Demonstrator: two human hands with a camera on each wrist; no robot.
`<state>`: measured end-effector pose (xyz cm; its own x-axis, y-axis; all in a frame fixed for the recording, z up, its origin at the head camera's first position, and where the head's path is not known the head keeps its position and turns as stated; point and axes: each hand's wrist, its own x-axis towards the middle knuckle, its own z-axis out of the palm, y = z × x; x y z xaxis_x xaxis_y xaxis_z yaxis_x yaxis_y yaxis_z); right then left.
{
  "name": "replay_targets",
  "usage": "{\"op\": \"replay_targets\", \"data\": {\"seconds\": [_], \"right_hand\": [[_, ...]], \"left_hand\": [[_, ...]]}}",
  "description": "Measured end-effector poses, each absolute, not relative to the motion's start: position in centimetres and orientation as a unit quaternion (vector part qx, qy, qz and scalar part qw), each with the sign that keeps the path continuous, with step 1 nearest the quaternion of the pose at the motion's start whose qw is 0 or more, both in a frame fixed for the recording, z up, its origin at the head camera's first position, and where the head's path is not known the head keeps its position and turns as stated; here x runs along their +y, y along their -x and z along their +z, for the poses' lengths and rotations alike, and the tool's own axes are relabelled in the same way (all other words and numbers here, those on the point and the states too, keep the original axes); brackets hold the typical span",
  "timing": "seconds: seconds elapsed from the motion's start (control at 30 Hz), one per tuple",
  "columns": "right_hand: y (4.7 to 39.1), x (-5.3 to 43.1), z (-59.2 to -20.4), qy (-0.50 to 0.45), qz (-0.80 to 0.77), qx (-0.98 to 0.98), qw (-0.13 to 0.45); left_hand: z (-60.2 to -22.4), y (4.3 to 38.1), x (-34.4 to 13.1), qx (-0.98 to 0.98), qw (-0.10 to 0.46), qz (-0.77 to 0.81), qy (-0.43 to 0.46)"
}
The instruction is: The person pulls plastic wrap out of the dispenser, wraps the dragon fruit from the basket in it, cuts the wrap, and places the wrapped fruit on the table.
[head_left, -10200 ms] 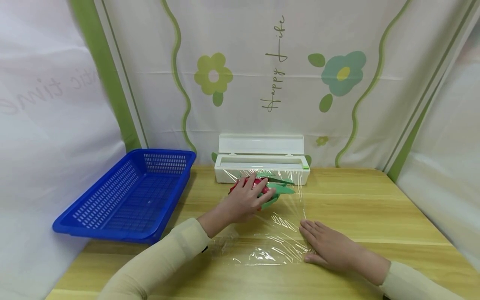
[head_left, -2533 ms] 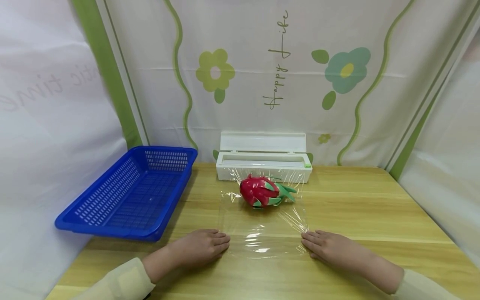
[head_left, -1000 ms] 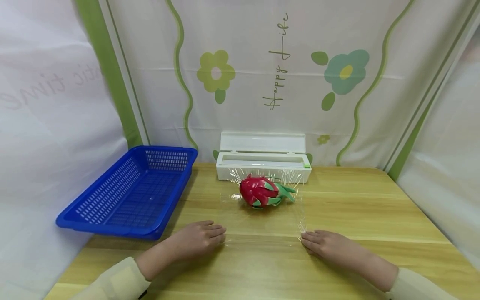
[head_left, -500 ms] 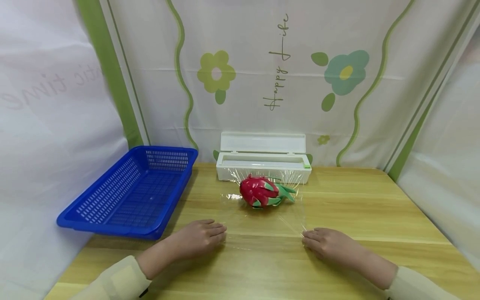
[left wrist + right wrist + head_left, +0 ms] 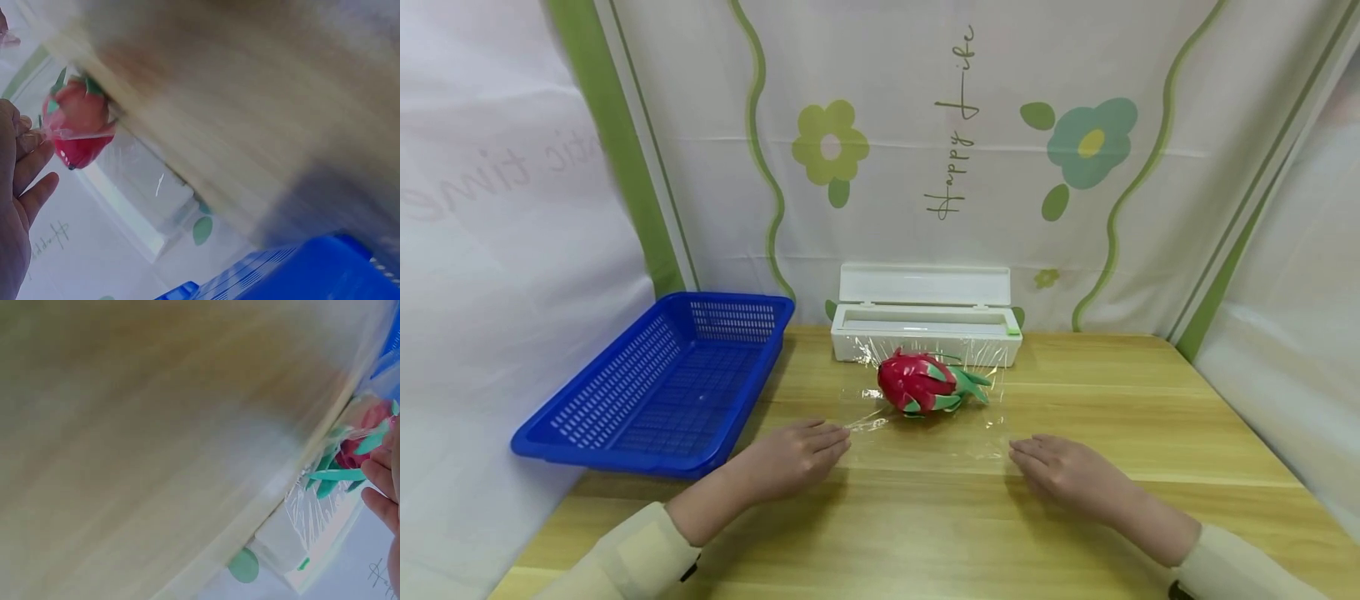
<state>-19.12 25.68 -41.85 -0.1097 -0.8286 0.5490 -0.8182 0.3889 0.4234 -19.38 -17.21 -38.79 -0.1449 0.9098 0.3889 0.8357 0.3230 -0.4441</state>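
Note:
A red dragon fruit (image 5: 917,383) with green leaf tips lies on a sheet of clear cling film (image 5: 925,446), which runs from the white dispenser box (image 5: 925,333) behind it. My left hand (image 5: 797,458) pinches the film's near left corner; in the left wrist view the film stretches from its fingers (image 5: 31,165) across the dragon fruit (image 5: 81,122). On the other side, my right hand (image 5: 1071,475) pinches the near right corner, its thumb hidden. The near edge of the film hangs between both hands, raised off the table.
A blue plastic basket (image 5: 718,462) stands at the left of the wooden table (image 5: 1150,400). The dispenser's lid (image 5: 925,285) stands up, close to the printed curtain (image 5: 880,208) at the back.
Earlier the left hand was on the dragon fruit, then moved to the film's near left corner. Over the last second both hands have lifted and shifted forward with the film's near edge.

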Motion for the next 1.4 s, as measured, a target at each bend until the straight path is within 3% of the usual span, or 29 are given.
{"op": "replay_targets", "data": {"seconds": [0.7,1.4], "right_hand": [[22.6,25.5,-39.7,-0.504,-0.013,-0.751,0.427],[26.5,25.3,-38.5,-0.459,0.003,-0.766,0.450]], "left_hand": [[-36.5,22.1,-15.5,-0.804,0.382,0.008,0.455],[-35.6,25.2,-14.1,-0.849,0.388,-0.025,0.358]]}}
